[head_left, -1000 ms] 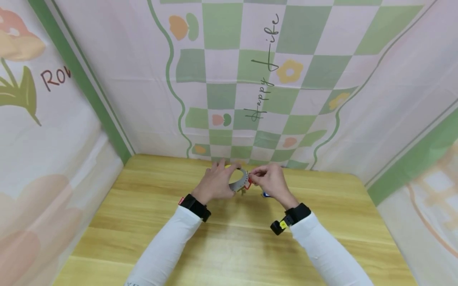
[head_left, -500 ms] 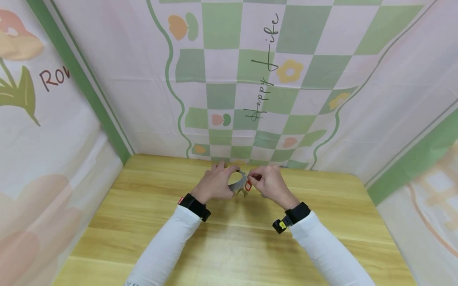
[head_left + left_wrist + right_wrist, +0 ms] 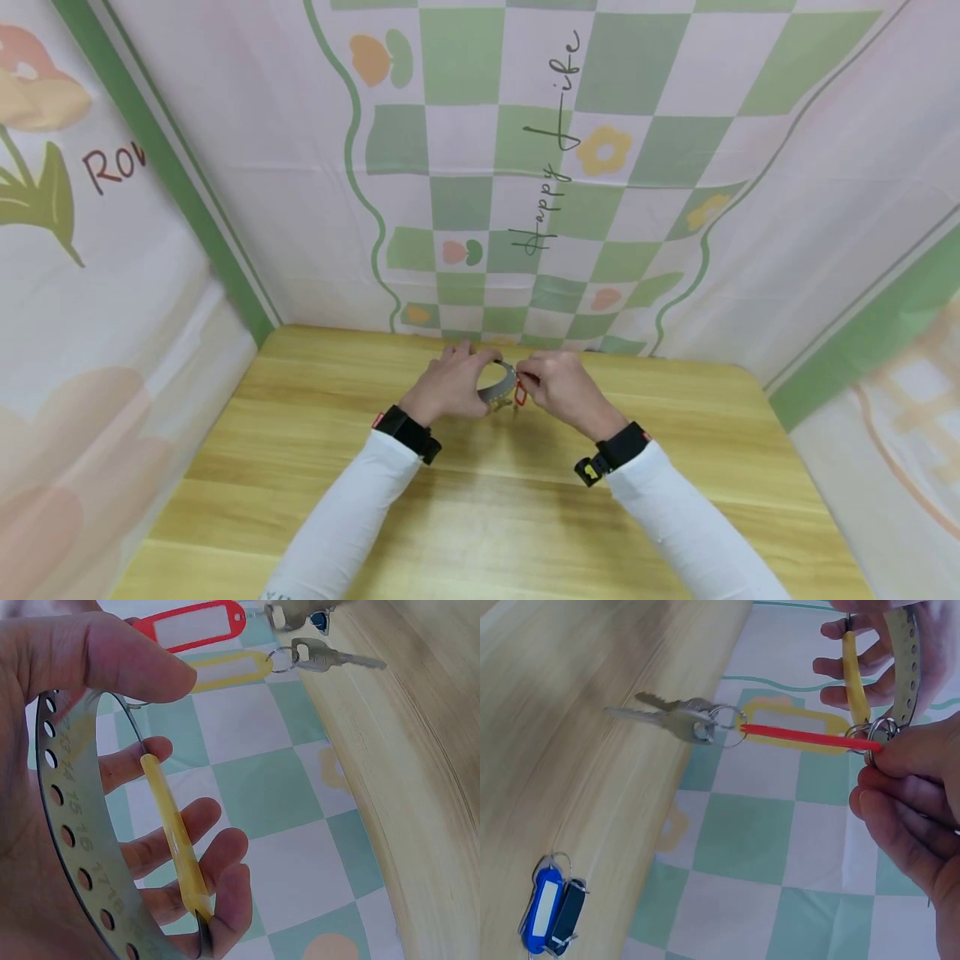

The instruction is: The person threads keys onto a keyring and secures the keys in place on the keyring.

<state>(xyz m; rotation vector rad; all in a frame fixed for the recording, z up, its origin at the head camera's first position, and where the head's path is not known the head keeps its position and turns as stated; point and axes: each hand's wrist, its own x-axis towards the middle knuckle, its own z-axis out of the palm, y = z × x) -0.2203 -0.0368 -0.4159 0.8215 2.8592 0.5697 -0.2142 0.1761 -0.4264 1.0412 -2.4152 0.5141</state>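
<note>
Hoop [image 3: 94,817]: sat in your left hand [image 3: 452,385], fingers curled round.
Yellow tag [image 3: 232,672]: just past your left thumb, looked already hung.
Red tag [image 3: 810,736]: your right hand [image 3: 564,390] pinched its end; couldn't tell if threaded.
Blue tag [image 3: 544,907], dark tag [image 3: 568,915]: lay apart from your right fingers, probably left to do.
Table [image 3: 487,508]: was wood, below your fingers, checkered cloth [image 3: 521,200] beyond.

The punched band [image 3: 88,817] looks like smooth metal with a dull sheen, its yellow grip [image 3: 174,825] glossy plastic. The red tag [image 3: 193,627] and yellow tag [image 3: 232,670] look plastic too, the keys [image 3: 681,724] bare, silvery metal. Smooth wood grain covers the table [image 3: 465,525], faintly shiny; the checked hanging [image 3: 459,200] is matt, creased cloth.
</note>
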